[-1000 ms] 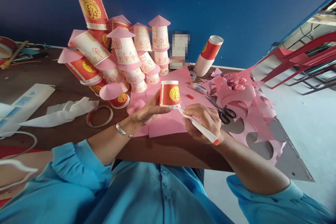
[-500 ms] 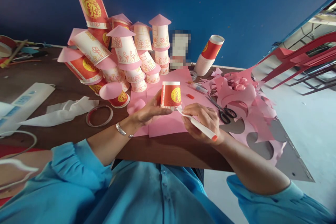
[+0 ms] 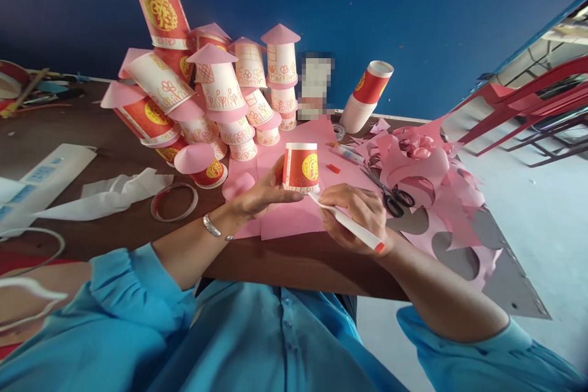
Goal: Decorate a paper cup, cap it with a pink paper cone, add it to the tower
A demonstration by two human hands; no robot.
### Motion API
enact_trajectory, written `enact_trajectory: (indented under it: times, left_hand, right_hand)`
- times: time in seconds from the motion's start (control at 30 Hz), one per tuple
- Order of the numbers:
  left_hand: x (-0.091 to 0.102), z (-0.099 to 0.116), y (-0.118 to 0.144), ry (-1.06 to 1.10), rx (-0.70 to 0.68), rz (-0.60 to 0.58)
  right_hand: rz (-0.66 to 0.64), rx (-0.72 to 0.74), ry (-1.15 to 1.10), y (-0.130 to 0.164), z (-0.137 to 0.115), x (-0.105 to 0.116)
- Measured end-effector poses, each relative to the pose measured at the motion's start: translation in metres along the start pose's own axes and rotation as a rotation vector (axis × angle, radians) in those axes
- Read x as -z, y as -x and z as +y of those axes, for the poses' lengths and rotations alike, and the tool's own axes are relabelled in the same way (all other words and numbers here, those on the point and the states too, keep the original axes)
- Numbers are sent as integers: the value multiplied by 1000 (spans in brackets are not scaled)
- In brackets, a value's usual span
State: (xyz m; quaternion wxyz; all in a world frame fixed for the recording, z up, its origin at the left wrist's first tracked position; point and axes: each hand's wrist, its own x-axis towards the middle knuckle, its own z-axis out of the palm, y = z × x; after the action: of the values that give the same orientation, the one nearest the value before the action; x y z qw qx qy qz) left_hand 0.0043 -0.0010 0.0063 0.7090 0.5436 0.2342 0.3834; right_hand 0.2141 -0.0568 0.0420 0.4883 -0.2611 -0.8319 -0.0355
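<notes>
An upturned red paper cup with a yellow emblem stands on a pink paper sheet on the brown table. My left hand grips the cup at its left side and rim. My right hand holds a white marker with a red end, its tip touching the paper at the cup's lower right rim. Both arms wear blue sleeves; a bracelet sits on my left wrist.
A pile of decorated cups with pink cone tops stands behind. A stack of red cups leans at the back. Scissors and pink paper scraps lie to the right, a tape ring and white paper to the left.
The cup has turned slightly in my left hand, its yellow emblem shifting right. My right hand with the marker has shifted a little along the cup's rim.
</notes>
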Motion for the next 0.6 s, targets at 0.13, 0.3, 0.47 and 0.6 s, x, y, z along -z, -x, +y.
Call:
enact_trajectory:
  times: [0.13,0.3,0.47,0.6]
  left_hand:
    - [-1,2,0,-55,-18,14]
    - [0,-1,-1,-32,0,7]
    - [4,-7,-1,-20,-12,-3]
    - [1,-3,0,-14,-20,-18]
  right_hand:
    - [3,16,-8,1,1,-2]
    - [-19,0,7,1,1,-3]
    - [-50,-29,-7,0,-1,-1]
    - [-46,-26,-39,1,-1,0]
